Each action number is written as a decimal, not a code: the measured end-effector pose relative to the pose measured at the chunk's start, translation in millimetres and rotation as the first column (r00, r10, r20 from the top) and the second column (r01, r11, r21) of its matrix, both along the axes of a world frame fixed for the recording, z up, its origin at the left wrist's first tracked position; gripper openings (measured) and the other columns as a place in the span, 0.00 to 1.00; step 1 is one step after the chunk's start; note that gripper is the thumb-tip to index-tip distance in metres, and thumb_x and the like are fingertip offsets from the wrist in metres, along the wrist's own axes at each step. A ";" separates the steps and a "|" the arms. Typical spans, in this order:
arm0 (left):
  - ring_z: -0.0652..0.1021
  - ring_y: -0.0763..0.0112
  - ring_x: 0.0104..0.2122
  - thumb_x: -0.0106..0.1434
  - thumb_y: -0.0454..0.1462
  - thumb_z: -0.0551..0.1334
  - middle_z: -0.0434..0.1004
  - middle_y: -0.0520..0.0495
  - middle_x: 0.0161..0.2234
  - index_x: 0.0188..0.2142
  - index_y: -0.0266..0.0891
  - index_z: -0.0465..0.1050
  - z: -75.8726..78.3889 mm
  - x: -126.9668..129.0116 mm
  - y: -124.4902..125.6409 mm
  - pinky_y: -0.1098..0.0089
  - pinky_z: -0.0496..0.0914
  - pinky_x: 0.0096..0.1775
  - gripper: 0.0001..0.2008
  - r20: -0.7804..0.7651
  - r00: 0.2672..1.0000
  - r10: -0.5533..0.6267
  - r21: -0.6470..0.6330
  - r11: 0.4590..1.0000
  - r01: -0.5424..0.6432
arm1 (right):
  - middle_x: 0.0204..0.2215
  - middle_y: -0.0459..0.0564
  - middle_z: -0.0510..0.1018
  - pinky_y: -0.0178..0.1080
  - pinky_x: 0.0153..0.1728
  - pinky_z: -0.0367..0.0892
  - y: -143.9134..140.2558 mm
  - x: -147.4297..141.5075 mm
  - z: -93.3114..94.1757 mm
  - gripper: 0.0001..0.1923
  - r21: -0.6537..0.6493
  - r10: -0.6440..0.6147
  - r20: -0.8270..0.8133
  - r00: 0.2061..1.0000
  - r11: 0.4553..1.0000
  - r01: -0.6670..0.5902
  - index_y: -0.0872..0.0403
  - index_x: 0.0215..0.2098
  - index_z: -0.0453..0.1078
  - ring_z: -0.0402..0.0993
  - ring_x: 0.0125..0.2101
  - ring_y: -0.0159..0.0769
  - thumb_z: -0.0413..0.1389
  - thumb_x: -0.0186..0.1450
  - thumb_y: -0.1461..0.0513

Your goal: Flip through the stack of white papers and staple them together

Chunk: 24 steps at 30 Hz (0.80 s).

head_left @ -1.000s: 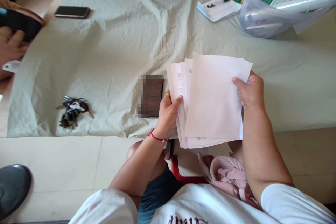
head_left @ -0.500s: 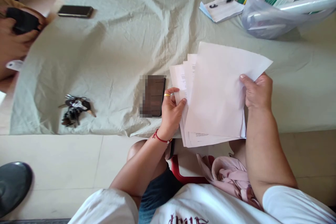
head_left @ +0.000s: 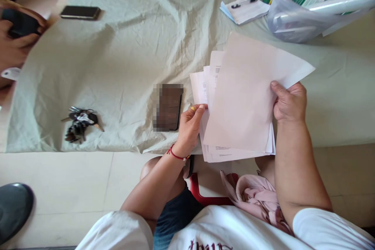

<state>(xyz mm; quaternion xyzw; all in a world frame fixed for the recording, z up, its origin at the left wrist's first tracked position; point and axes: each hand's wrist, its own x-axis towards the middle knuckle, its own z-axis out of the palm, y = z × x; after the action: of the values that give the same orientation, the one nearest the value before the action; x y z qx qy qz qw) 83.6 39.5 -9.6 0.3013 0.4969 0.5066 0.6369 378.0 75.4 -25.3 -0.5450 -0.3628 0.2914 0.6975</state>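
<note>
I am holding a fanned stack of papers (head_left: 234, 140) over the near edge of the cloth-covered table (head_left: 131, 58), a little right of the middle. My left hand (head_left: 189, 129) is pinching the stack's left edge, thumb on top and fingers curled narrowly underneath, with a gold ring on one finger and a red cord at the wrist. My right hand (head_left: 288, 101) is gripping the right edge of the top sheet (head_left: 249, 93), thumb pressing on its face and the other fingers closed behind it. That sheet is blank on the side facing me and is tilting, its far right corner pointing toward the far right. Printed lines are showing on the sheets fanned out beneath it at the left.

Just left of my left hand a dark phone (head_left: 168, 107) is lying flat on the cloth. Further left, near the table's near edge, a bunch of keys (head_left: 80, 123) is resting. At the far left another phone (head_left: 79, 12) is lying, and beside it another person's hand (head_left: 13, 47) is holding a dark object. At the far right a clear plastic tub (head_left: 295, 23) is standing, with a notepad and pen (head_left: 244, 8) just left of it.
</note>
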 end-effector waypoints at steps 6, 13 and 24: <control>0.75 0.72 0.32 0.53 0.46 0.81 0.80 0.51 0.30 0.29 0.39 0.85 -2.0 -0.6 0.4 0.70 0.69 0.37 0.14 -0.070 0.997 -0.012 0.019 1.000 0.013 | 0.48 0.49 0.88 0.53 0.66 0.79 -1.6 -4.4 1.3 0.24 -0.034 -0.011 -0.040 0.999 0.999 0.010 0.49 0.46 0.82 0.86 0.52 0.46 0.78 0.53 0.56; 0.75 0.74 0.27 0.48 0.44 0.82 0.79 0.54 0.27 0.31 0.39 0.80 2.4 -1.5 0.2 0.71 0.69 0.31 0.17 -0.085 0.996 0.024 -0.094 0.995 -0.032 | 0.47 0.44 0.90 0.56 0.70 0.77 -4.8 0.6 -1.4 0.26 -0.161 0.066 -0.066 0.996 0.984 -0.076 0.44 0.42 0.83 0.87 0.53 0.50 0.82 0.48 0.51; 0.76 0.73 0.29 0.46 0.46 0.85 0.81 0.53 0.29 0.32 0.40 0.76 4.6 -1.6 -0.2 0.70 0.70 0.34 0.24 -0.107 0.994 0.018 -0.082 0.996 -0.027 | 0.41 0.47 0.90 0.52 0.54 0.86 -10.6 11.2 -3.7 0.18 -0.333 0.029 0.057 0.998 0.943 -0.008 0.47 0.40 0.84 0.88 0.41 0.47 0.74 0.50 0.59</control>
<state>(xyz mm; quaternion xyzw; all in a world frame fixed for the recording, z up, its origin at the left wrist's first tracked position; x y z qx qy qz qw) 82.0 39.3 -5.0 0.2954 0.5541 0.4758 0.6158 389.2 64.8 -29.0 -0.6602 -0.3346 0.3383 0.5812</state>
